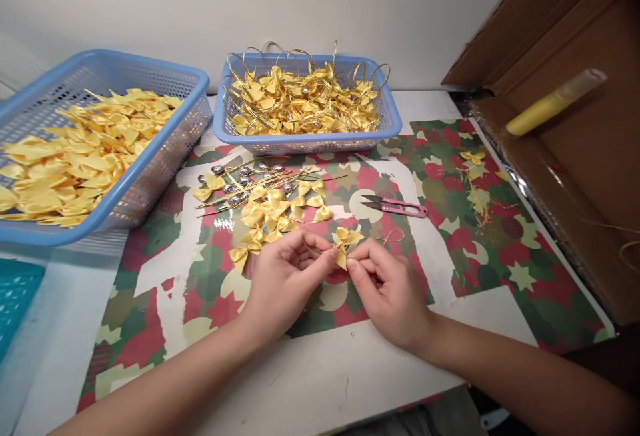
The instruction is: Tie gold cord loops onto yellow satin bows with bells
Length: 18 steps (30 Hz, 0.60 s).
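Between my two hands is a yellow ribbon bow (345, 237) with a thin gold cord (395, 236) running through it. My left hand (293, 269) is closed in a pinch at the bow's left side, with a loop of cord over its fingers. On the bow's lower right, my right hand (383, 279) pinches with thumb and forefinger; the cord loops out beyond its knuckles. Just past my left hand lies a pile of loose yellow bows (267, 208), with silver bells (244, 179) and gold cords behind it. Thread snips (394, 206) with pink handles rest beyond my right hand.
A blue basket (200, 83) of yellow bows stands at left. Another blue basket (307, 137) at the back holds bows with cords and bells. Thread scraps (480, 199) lie on the right of the patterned sheet. A cardboard box (565, 223) with a yellow tube (545, 109) borders the right.
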Available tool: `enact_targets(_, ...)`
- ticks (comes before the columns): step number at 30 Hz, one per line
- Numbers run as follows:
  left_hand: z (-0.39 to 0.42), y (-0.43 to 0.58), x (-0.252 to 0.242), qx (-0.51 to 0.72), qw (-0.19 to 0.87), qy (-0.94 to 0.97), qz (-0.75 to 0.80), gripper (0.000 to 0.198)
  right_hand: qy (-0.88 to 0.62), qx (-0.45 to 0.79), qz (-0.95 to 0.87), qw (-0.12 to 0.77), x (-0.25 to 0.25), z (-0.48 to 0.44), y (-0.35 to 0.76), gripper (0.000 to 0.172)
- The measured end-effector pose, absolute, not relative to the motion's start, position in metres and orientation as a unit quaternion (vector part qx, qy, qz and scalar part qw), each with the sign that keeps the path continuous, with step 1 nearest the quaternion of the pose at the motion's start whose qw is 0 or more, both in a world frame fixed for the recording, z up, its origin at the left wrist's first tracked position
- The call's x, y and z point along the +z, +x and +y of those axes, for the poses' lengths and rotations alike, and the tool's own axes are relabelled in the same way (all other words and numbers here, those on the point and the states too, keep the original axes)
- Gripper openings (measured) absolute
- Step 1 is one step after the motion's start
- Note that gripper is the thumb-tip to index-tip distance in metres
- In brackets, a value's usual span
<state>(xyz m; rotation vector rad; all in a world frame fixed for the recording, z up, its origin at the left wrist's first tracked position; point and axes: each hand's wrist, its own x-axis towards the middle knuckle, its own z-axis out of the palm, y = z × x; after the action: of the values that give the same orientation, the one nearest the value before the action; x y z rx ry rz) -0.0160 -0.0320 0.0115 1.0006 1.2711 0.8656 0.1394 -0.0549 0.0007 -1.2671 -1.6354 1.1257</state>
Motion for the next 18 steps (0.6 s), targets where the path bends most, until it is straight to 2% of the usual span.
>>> enact_targets(18,-0.0281,-0.0172,0.0124,0.385,0.647,0.397,0.525,0.019,-0.502,0.439,-0.649,0.366,-0.0020,-0.0569,0.1431,0.016)
